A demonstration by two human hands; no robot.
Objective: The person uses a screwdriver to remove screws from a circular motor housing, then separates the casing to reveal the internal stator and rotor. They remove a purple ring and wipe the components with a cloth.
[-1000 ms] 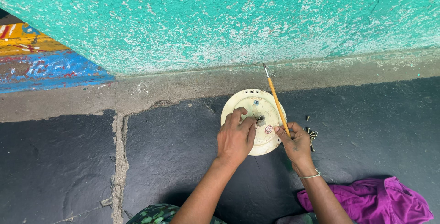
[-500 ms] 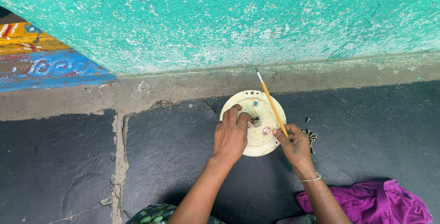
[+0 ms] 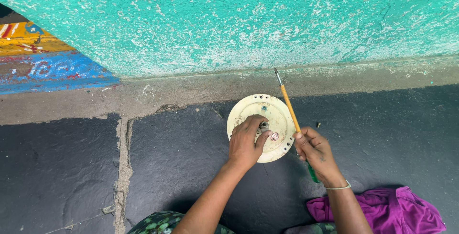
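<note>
A round cream-coloured plate point(image 3: 267, 109) with small holes near its rim lies flat on the dark stone floor, close to the wall. My left hand point(image 3: 246, 143) rests on its near left part, fingers pinched around a small metal piece at its centre point(image 3: 264, 126). My right hand point(image 3: 315, 150) grips a thin yellow-shafted screwdriver point(image 3: 288, 102) with a green handle end; its tip points away toward the wall, and the shaft crosses the plate's right edge. A small round reddish part point(image 3: 274, 137) sits on the plate between my hands.
A rough turquoise wall point(image 3: 239, 18) rises behind a grey concrete strip point(image 3: 167, 93). A painted blue and yellow patch point(image 3: 43, 57) is at the left. Purple cloth point(image 3: 382, 212) lies at the lower right. A small dark bit point(image 3: 318, 125) lies on the floor right of the plate.
My right hand has shifted a little left and lower with the screwdriver, whose tip now leans further left. My left hand's fingers have closed in on the plate's centre.
</note>
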